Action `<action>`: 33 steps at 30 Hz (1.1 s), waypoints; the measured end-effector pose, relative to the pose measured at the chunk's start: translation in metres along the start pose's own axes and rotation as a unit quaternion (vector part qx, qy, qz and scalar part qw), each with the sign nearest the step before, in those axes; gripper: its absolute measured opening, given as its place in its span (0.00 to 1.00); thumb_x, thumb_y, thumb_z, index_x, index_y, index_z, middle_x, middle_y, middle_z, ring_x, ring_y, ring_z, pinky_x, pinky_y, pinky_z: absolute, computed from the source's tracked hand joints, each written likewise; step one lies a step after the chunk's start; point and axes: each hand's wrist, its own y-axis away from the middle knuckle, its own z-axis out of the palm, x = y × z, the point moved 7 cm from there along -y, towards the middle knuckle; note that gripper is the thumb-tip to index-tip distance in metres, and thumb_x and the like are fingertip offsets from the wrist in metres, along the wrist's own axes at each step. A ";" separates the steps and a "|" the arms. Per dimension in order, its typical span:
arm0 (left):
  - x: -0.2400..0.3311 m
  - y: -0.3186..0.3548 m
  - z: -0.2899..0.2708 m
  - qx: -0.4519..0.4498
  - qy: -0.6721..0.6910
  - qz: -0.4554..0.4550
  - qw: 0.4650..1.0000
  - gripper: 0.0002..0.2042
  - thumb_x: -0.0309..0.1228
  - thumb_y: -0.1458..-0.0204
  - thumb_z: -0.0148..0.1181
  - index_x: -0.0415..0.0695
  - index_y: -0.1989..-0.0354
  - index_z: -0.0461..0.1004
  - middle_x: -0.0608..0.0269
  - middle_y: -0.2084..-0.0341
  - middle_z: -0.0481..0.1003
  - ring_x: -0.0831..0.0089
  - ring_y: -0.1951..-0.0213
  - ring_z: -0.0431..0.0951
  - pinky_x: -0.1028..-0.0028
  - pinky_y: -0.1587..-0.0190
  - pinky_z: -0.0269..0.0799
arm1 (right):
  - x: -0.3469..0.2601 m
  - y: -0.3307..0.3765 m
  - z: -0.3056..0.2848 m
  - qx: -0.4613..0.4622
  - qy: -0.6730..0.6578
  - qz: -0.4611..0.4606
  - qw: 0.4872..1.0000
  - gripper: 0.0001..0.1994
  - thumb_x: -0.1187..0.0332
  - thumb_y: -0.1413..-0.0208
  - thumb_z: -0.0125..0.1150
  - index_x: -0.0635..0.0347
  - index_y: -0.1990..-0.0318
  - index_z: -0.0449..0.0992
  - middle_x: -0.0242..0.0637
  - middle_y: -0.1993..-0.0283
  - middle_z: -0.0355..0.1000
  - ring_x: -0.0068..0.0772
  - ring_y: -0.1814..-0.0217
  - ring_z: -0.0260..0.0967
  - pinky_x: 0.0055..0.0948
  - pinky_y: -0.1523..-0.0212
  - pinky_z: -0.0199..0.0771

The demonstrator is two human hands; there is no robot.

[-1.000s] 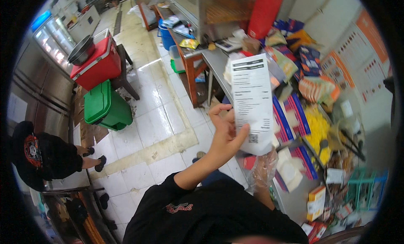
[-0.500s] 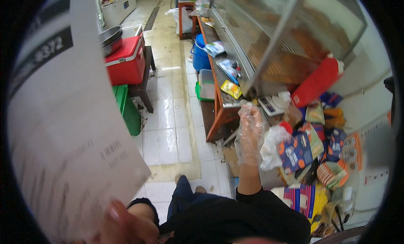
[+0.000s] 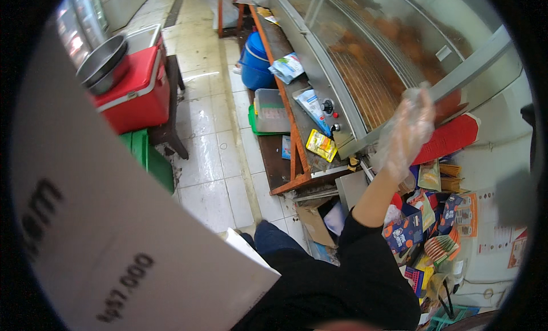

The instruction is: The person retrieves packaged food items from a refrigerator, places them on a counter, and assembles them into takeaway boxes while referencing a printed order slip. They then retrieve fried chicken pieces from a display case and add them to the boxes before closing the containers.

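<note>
My right hand (image 3: 408, 131) wears a loose clear plastic glove and is raised at the metal frame (image 3: 471, 71) of a glass display case. Its fingers look stretched upward and close together, softened by the plastic, with nothing visible in them. Whether they touch the frame I cannot tell. Inside the case, browned food pieces (image 3: 394, 31) lie on wire racks (image 3: 359, 83). A large white printed sheet (image 3: 131, 217) fills the left side, very near the camera. My left hand does not show.
A red cooler (image 3: 134, 97) with metal bowls (image 3: 105, 63) stands left, above a green bin (image 3: 151, 160). Right of the walkway, a wooden bench (image 3: 294, 154) carries packets near the case's knobs (image 3: 328, 107). Beside my right arm lie a red container (image 3: 448, 140) and several patterned packages (image 3: 405, 231).
My right hand has moved up and right to the case's frame. The view has shifted toward the case. My left hand has gone from the lower left, and the sheet hangs lower there.
</note>
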 end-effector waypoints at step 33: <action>-0.245 0.076 0.534 -0.505 0.307 -0.120 0.797 0.18 0.17 0.49 0.53 0.37 0.48 0.71 0.45 0.58 0.73 0.49 0.54 0.74 0.64 0.49 0.68 | 0.178 -0.075 0.221 0.094 0.101 0.302 0.943 0.16 0.68 0.42 0.56 0.59 0.47 0.71 0.41 0.50 0.70 0.38 0.45 0.67 0.42 0.41 0.65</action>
